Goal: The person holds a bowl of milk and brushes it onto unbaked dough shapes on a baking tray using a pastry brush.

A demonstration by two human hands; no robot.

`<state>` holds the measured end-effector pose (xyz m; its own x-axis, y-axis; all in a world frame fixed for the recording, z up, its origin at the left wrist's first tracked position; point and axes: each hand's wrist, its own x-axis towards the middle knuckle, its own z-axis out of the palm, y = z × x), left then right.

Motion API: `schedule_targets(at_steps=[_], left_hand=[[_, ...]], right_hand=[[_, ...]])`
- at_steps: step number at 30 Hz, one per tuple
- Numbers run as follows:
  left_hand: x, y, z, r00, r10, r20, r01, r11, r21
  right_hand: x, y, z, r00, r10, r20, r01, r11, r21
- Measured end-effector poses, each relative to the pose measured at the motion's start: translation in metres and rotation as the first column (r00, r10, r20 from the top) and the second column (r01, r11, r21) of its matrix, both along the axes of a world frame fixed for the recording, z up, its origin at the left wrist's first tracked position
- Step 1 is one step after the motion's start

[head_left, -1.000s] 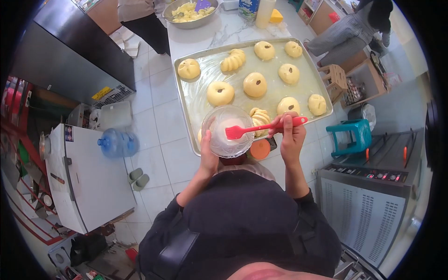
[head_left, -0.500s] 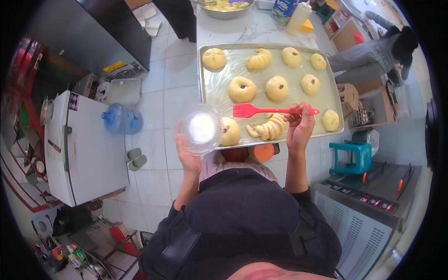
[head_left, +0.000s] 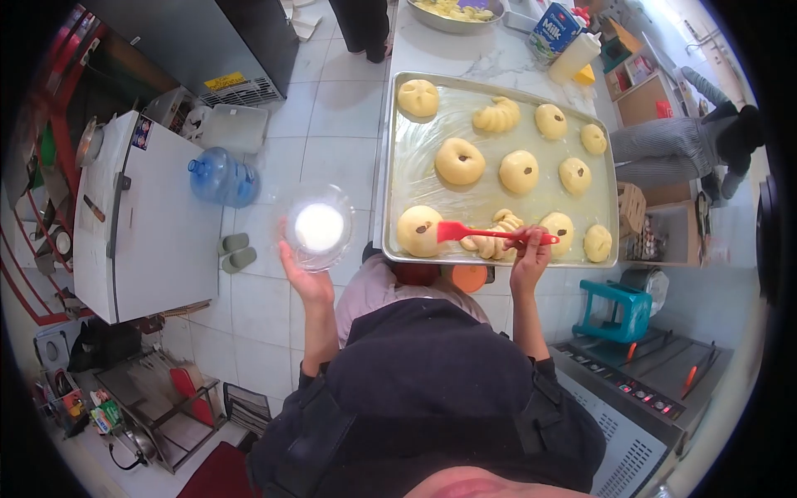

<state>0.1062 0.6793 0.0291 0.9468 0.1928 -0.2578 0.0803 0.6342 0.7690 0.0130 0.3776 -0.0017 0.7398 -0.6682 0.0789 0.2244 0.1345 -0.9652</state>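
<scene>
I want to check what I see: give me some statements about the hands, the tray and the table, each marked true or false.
1. The right hand holds a red brush. True.
2. The left hand holds a glass bowl. True.
3. The bowl rests on the tray. False: the bowl is held to the left of the tray.
4. All dough pieces are smooth and round. False: two are curved and ridged.
5. A milk carton is on the table. True.

baking kitchen: shaped dough (head_left: 460, 161) on metal tray (head_left: 415, 183), milk carton (head_left: 555, 35) nearby.
</scene>
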Motion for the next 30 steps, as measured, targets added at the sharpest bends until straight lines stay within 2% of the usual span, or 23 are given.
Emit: schedule_targets(at_steps=[2, 5, 8, 9, 10, 12, 13, 16, 17, 20, 21, 25, 28, 30], left_hand=[[-0.001, -0.003, 0.0, 1.0, -0.007, 0.003, 0.007, 1.0, -0.013], [-0.003, -0.01, 0.002, 1.0, -0.019, 0.015, 0.019, 1.0, -0.012], [-0.005, -0.014, 0.003, 0.998, -0.047, 0.034, 0.046, 0.999, 0.014], [-0.006, -0.016, 0.003, 0.998, -0.057, 0.039, 0.056, 0.998, 0.039], [-0.007, -0.017, 0.003, 0.997, -0.068, 0.043, 0.065, 0.996, 0.064], [-0.008, -0.017, 0.0, 0.995, -0.072, 0.068, 0.071, 0.997, 0.006], [-0.008, -0.017, -0.001, 0.994, -0.075, 0.081, 0.077, 0.997, -0.023], [-0.01, -0.019, -0.003, 0.992, -0.09, 0.091, 0.093, 0.995, -0.031], [-0.011, -0.02, -0.002, 0.991, -0.097, 0.088, 0.1, 0.994, -0.036], [-0.014, -0.023, 0.0, 0.99, -0.119, 0.078, 0.123, 0.992, -0.042], [-0.015, -0.024, -0.001, 0.989, -0.129, 0.074, 0.132, 0.99, -0.037], [-0.019, -0.032, -0.005, 0.981, -0.178, 0.079, 0.181, 0.983, -0.04], [-0.022, -0.04, -0.007, 0.973, -0.213, 0.094, 0.214, 0.977, 0.004], [-0.024, -0.044, -0.004, 0.969, -0.23, 0.089, 0.231, 0.973, 0.003]], right_hand=[[0.0, -0.003, 0.005, 0.996, 0.025, 0.082, -0.028, 0.999, 0.03], [0.0, 0.008, 0.006, 0.981, 0.192, 0.026, -0.193, 0.981, 0.025], [0.0, -0.007, -0.004, 0.982, 0.186, -0.045, -0.19, 0.975, -0.118], [0.001, -0.013, 0.0, 0.99, 0.14, -0.023, -0.142, 0.978, -0.15], [0.002, -0.016, 0.002, 0.991, 0.13, 0.024, -0.127, 0.985, -0.114], [0.002, -0.018, 0.011, 0.988, 0.104, 0.114, -0.1, 0.994, -0.04], [0.001, -0.015, 0.012, 0.979, 0.145, 0.145, -0.152, 0.988, 0.034], [-0.005, -0.012, -0.002, 0.954, 0.298, -0.039, -0.3, 0.951, -0.076], [-0.006, -0.016, -0.009, 0.956, 0.287, -0.055, -0.291, 0.95, -0.114], [0.002, -0.03, -0.004, 0.994, 0.105, 0.011, -0.103, 0.991, -0.089], [0.005, -0.032, 0.003, 0.996, 0.077, 0.047, -0.072, 0.992, -0.1], [0.016, -0.005, 0.059, 0.972, 0.08, 0.221, -0.093, 0.994, 0.051], [0.022, 0.039, 0.09, 0.951, 0.194, 0.239, -0.209, 0.977, 0.037], [0.03, 0.061, 0.092, 0.945, 0.272, 0.183, -0.26, 0.962, -0.087]])
